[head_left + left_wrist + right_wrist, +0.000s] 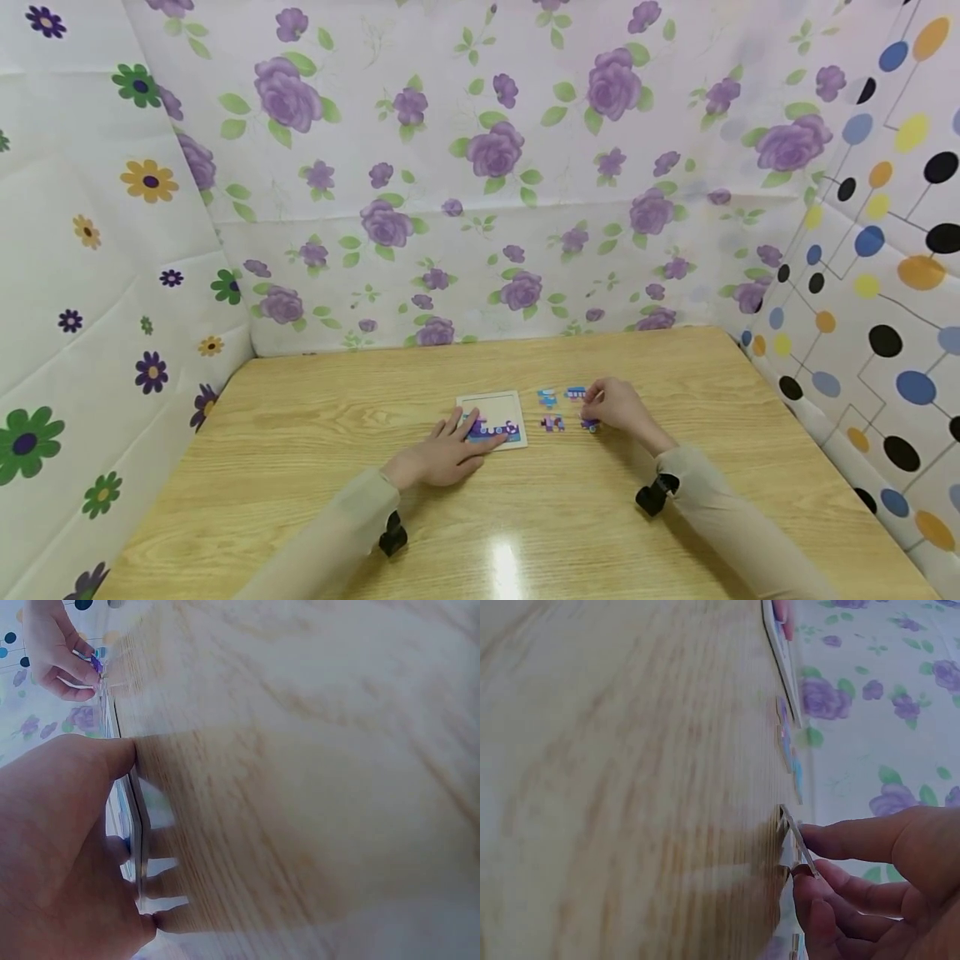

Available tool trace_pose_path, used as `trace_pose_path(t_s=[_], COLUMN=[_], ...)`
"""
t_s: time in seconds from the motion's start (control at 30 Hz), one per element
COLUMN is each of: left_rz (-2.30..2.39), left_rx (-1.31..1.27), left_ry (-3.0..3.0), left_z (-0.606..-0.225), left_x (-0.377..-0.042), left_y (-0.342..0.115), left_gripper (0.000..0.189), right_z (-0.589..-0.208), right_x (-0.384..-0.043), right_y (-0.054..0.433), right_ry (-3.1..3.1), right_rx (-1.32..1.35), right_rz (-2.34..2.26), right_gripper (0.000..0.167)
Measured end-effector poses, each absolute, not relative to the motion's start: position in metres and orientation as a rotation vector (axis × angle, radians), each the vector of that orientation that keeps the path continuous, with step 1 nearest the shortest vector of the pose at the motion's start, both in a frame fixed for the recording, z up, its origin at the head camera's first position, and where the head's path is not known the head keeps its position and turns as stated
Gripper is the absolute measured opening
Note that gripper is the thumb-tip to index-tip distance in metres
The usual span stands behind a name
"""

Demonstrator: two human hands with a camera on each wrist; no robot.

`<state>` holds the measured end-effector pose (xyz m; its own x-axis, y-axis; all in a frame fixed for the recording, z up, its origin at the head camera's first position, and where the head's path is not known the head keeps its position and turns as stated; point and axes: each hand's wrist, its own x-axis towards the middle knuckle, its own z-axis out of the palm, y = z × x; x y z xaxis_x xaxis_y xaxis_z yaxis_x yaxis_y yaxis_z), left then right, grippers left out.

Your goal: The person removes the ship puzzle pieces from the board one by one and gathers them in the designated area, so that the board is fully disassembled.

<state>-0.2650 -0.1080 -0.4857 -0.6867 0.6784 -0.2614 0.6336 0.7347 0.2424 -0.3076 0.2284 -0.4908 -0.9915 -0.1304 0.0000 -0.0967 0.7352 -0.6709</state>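
A shallow white-edged puzzle tray (491, 397) lies on the table, its lower part filled with purple and blue jigsaw pieces (491, 432). My left hand (442, 454) rests on the tray with spread fingers, touching its left and near edges. In the left wrist view, the thumb (120, 757) lies at the tray's side. To the right, my right hand (618, 408) pinches a purple jigsaw piece (590, 423). Seen from the right wrist, that jigsaw piece (800, 838) is tilted on edge between thumb and fingers.
Between tray and right hand lie loose jigsaw pieces: a blue one (547, 398), a blue-white one (575, 392) and a pink-purple one (552, 423). All sit on a wooden table (337, 417). Flowered cloth (465, 167) hangs behind it, with patterned cloths at both sides.
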Motion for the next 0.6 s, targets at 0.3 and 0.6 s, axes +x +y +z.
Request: trace_pose_path(t_s=[0.3, 0.6], left_rz=[0.227, 0.23], left_rx=[1.041, 1.052], left_ry=[2.599, 2.604], left_z=[-0.49, -0.49], left_x=[-0.266, -0.266], left_y=[-0.11, -0.111], left_gripper=[0.048, 0.048], right_z=[-0.487, -0.483], right_x=[-0.304, -0.302], right_y=[0.221, 0.216], right_ry=[2.996, 2.985], right_rx=[-0.146, -0.13], right_rz=[-1.022, -1.005], right_gripper=[0.02, 0.021])
